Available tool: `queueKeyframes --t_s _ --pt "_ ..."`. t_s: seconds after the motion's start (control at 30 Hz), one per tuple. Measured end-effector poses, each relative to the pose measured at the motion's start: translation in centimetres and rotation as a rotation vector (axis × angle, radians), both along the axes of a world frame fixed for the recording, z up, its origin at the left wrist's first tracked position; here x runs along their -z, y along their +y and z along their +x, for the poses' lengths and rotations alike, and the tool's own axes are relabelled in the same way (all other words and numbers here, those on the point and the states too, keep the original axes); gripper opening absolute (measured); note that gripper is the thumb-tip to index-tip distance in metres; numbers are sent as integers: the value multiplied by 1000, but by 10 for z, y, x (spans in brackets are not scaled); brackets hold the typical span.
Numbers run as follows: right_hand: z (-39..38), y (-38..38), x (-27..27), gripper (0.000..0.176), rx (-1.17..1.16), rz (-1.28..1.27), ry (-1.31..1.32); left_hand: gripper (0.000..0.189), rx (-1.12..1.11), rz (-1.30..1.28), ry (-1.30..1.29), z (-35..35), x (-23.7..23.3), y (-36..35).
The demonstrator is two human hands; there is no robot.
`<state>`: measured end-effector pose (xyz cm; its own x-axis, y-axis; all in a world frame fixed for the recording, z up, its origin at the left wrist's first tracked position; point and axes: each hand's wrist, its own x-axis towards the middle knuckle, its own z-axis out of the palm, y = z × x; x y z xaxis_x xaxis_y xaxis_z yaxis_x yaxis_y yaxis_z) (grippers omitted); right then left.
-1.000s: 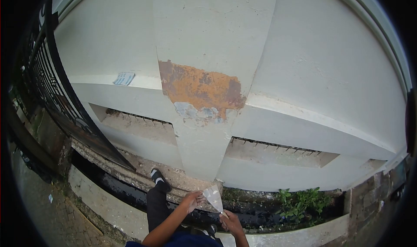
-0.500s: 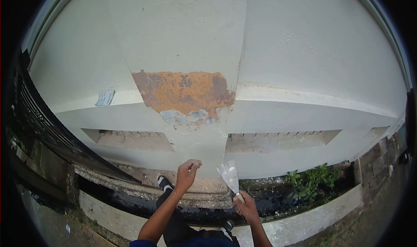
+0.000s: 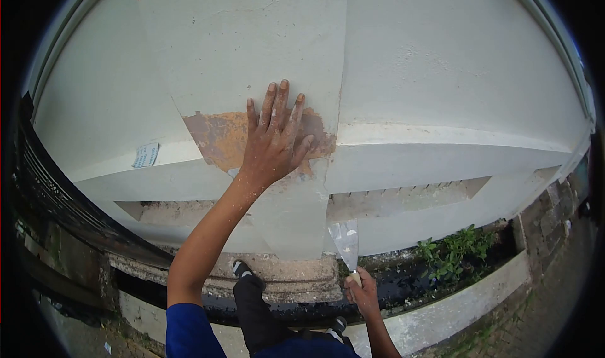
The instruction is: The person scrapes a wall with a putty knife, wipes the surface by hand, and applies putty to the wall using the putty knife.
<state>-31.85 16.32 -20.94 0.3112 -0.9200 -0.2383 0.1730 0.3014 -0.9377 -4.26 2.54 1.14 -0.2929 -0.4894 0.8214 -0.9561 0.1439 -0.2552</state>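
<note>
Head view: left hand (image 3: 271, 147), fingers apart, overlaps a peeled patch (image 3: 217, 137) — right hand (image 3: 364, 294) clamps a scraper (image 3: 346, 241) near the wall's (image 3: 441, 87) lower edge.

Leafy plant (image 3: 459, 251), dark barred gate (image 3: 60, 191)

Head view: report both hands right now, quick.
Left hand: open, holding nothing, palm toward the peeled patch.
Right hand: closed, holding the scraper, blade up.

On the wall's ledge (image 3: 179, 150) lies a pale blue sheet (image 3: 145, 155), apparently paper.
</note>
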Motion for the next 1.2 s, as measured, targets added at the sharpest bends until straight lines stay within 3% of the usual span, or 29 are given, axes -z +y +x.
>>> queueKeyframes --t_s 0.07,0.17,0.27,0.37,0.47,0.67,1.03,1.2 --pt "-4 2 6 35 26 12 -5 62 23 -32 -26 3 8 -19" --pt "-4 -1 6 33 51 12 -70 48 204 202 -388 4 32 -16" --pt "0 -7 -4 32 68 -1 -146 26 487 542 -384 19 59 -14" --pt "7 -23 -9 33 77 -69 -202 13 565 335 -409 24 48 -4" --pt "21 -40 -38 35 69 -115 -277 17 570 145 -401 15 18 -2" --pt "57 -75 -86 43 39 -267 -396 32 590 93 -424 1 -5 -24" --pt "76 -106 -82 43 -3 -318 -388 32 619 -30 -386 7 20 -40" --pt "70 -105 -90 43 -34 -211 -428 31 612 -73 -338 3 29 -42"
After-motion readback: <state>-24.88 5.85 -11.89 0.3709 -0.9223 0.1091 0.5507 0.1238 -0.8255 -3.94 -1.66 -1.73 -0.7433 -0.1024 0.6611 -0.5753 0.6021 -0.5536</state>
